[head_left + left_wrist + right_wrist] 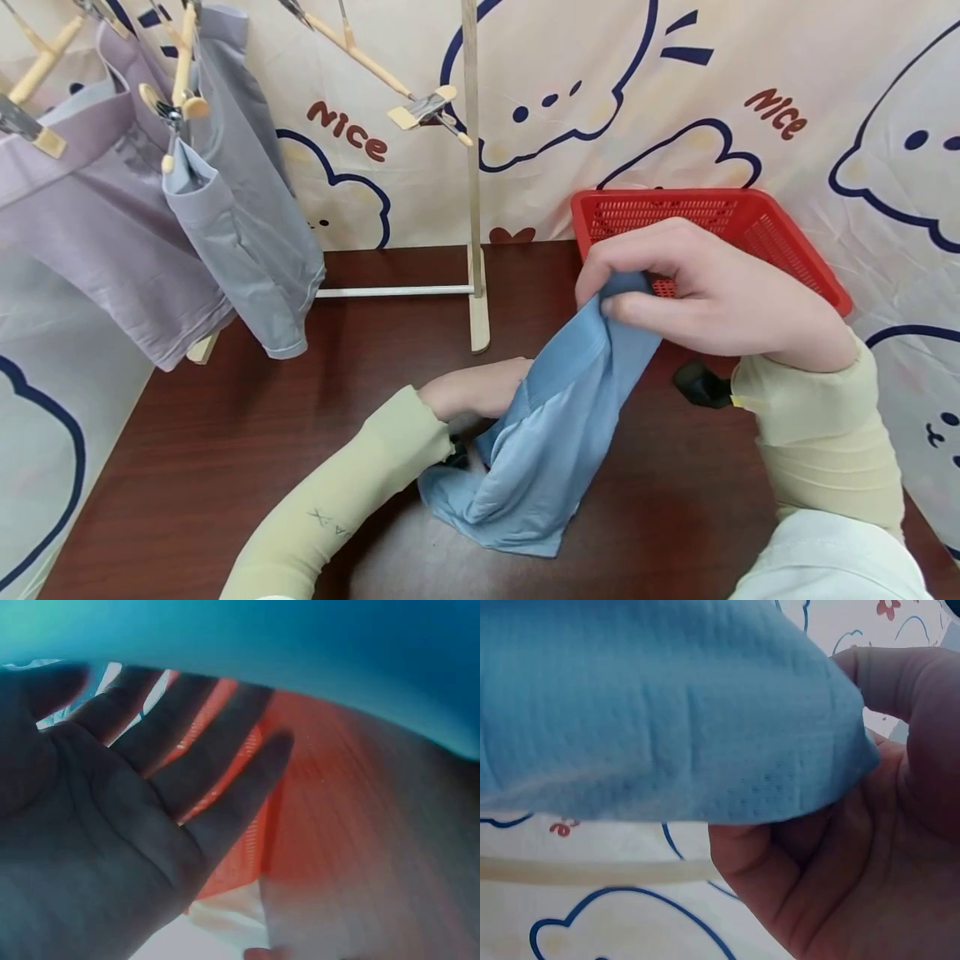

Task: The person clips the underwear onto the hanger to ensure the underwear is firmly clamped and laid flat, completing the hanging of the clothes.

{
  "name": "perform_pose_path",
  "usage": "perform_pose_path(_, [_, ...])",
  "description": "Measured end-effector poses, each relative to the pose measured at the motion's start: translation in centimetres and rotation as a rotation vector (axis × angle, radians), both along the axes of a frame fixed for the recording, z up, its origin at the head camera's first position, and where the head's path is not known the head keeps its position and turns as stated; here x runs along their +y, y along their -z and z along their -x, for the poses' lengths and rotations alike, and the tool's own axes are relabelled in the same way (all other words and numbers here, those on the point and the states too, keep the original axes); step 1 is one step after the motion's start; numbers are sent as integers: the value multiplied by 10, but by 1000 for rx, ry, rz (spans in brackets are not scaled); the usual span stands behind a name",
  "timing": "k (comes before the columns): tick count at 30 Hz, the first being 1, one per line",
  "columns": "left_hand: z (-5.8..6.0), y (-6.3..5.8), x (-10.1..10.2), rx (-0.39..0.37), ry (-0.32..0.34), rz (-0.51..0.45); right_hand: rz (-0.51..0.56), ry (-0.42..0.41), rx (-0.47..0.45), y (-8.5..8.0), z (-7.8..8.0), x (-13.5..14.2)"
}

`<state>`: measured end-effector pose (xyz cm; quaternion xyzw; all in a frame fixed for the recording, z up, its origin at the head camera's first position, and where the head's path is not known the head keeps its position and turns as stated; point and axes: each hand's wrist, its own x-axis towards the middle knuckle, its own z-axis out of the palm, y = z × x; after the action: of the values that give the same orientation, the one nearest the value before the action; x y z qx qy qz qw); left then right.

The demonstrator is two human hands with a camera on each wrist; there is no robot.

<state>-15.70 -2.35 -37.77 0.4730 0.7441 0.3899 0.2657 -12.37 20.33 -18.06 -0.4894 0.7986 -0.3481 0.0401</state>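
Light-blue shorts (551, 442) hang at an angle over the table, their lower edge draped close to the tabletop. My right hand (705, 287) pinches the upper corner of the waistband between thumb and fingers; in the right wrist view the blue cloth (675, 727) stretches away from that grip. My left hand (483, 387) reaches in behind the waistband, its fingers hidden by cloth in the head view. From the left wrist, the same hand (127, 787) shows its fingers straight and spread beneath the blue fabric (300, 652).
A red plastic basket (802, 250) stands at the back right. On the left, purple shorts (112, 208) and grey-blue shorts (240, 242) hang from clip hangers. A bare hanger with a clip (423, 108) hangs beside the wooden rack post (474, 167). Printed cloth forms the backdrop.
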Motion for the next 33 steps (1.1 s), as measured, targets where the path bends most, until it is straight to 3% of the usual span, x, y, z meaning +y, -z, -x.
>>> perform_pose_path(4, [-5,-1,-13,-241,-150,16,12,80,5,5,6,11])
perform_pose_path(6, [-8,-1,-24,-258,-197,48,27,111,13,8,10,16])
perform_pose_path(7, [-5,9,-30,-239,-188,41,35,126,4,9,12,18])
perform_pose_path(13, [-9,21,-47,-127,-180,1,50,282,-23,14,17,29])
perform_pose_path(14, [-12,13,-48,-110,-206,16,49,307,-27,14,18,31])
perform_pose_path(16, [-12,13,-55,-47,-246,33,56,335,-41,15,20,33])
perform_pose_path(18, [-9,13,-65,30,-308,29,69,349,-47,16,22,36])
perform_pose_path(21, [-3,8,-84,63,-432,5,89,365,-40,17,24,40])
perform_pose_path(29, [13,-21,-141,198,-744,-71,141,425,-90,22,26,55])
perform_pose_path(33, [16,-31,-157,179,-907,-211,114,452,-109,24,24,56])
